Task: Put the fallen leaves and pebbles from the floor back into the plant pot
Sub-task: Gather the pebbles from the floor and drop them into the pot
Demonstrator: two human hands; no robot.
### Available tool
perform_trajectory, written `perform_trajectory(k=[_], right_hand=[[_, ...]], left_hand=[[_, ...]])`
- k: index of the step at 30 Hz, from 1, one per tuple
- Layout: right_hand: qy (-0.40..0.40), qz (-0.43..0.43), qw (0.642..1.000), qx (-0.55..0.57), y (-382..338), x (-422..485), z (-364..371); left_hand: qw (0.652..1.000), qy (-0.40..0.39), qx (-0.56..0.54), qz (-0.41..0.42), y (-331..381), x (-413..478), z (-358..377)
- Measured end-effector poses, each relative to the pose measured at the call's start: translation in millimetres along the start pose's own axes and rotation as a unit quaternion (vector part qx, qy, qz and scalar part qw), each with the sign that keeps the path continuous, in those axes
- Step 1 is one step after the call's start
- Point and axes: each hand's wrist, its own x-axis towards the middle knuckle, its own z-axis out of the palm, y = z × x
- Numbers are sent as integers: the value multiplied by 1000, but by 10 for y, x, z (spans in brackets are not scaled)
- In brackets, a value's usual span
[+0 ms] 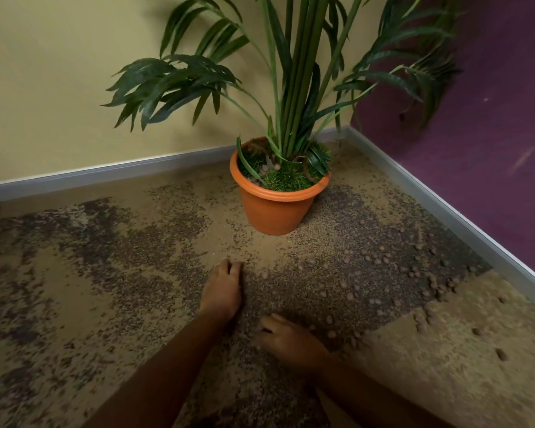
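An orange plant pot (274,208) stands in the room's corner with a tall green palm-like plant (294,88) in it; a few pebbles and green tufts lie on its soil. Several small round brown pebbles (374,261) are scattered over the carpet to the right of the pot and toward me. My left hand (223,288) rests on the carpet in front of the pot, fingers curled together; whether it holds pebbles is hidden. My right hand (288,338) lies lower and to the right, fingers bent down onto the carpet among pebbles. I see no fallen leaves on the floor.
The mottled tan and dark carpet (105,273) fills the floor. A grey skirting board (105,171) runs along the yellow wall at left and the purple wall (491,149) at right. Low fronds hang over the pot's left side.
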Motion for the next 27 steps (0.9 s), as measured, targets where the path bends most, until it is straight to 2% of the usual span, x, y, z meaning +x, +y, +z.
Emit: perform_trajectory(k=[3,5,8,10,13,16,20,22,24,25,27], right_hand=[[100,89,990,46,163,87,-151],[158,150,975,38,342,158,-283],[247,227,941,52,604,231,-488],[275,267,921,73,746,282,-598],[270,314,904,109,863,348,-690],[244,318,910,107,844,394,-693],[187,278,938,96,692,412,-617],[161,260,950,66,620,422,-580],[156,260,951,68,578,430,-585],[164,270,944,95,568,432,-606],[194,293,920,171,543,429,-683]], left_hand=[[999,11,-23,44,41,91,9],[996,9,-34,77,100,149,31],[993,-3,-20,117,194,211,99],[992,-5,2,126,234,234,147],[991,17,10,130,259,252,175],[991,26,-12,127,279,261,173],[990,19,-119,67,346,270,140],[979,14,-199,31,411,270,121],[942,-2,-335,-36,500,247,100],[899,-22,-429,-84,553,226,77],[777,-85,-599,-175,664,201,27]])
